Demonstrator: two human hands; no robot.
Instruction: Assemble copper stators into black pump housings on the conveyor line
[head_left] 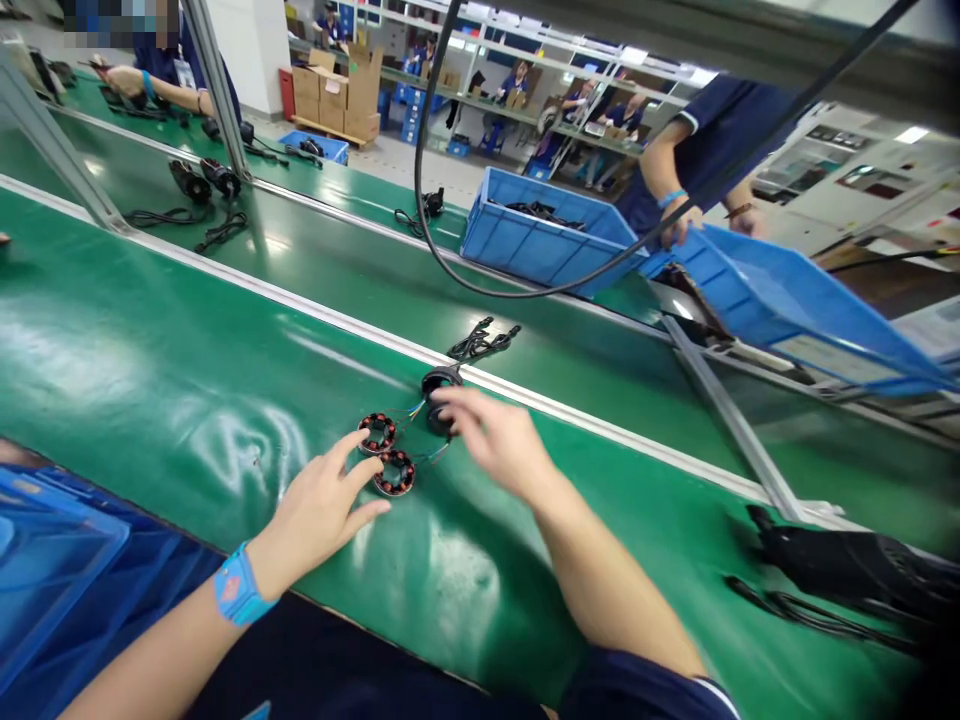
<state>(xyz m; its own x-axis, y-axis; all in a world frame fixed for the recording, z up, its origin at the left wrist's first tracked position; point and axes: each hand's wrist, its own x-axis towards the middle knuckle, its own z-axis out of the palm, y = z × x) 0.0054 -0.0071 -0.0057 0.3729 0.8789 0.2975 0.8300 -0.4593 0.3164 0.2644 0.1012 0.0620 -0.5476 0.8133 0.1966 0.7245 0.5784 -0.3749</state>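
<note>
Two copper-wound rings lie side by side on the green table, the upper ring (377, 432) touching the lower ring (394, 474). Fingertips of my left hand (322, 505), spread apart, rest at the left edges of both rings. Thin coloured wires run from the rings to black round housings (441, 381) near the white rail. My right hand (491, 435) is over the housings, its fingers bent and slightly blurred; whether it grips one is hidden. Beyond the housings, a bundled black cable (480, 343) lies across the rail.
A blue bin (544, 235) with black parts stands behind the rail. At the right, a person holds another blue bin (810, 305). A black device (847, 560) lies at the right, blue crates (67, 570) at lower left. A black cable (420, 180) hangs in front.
</note>
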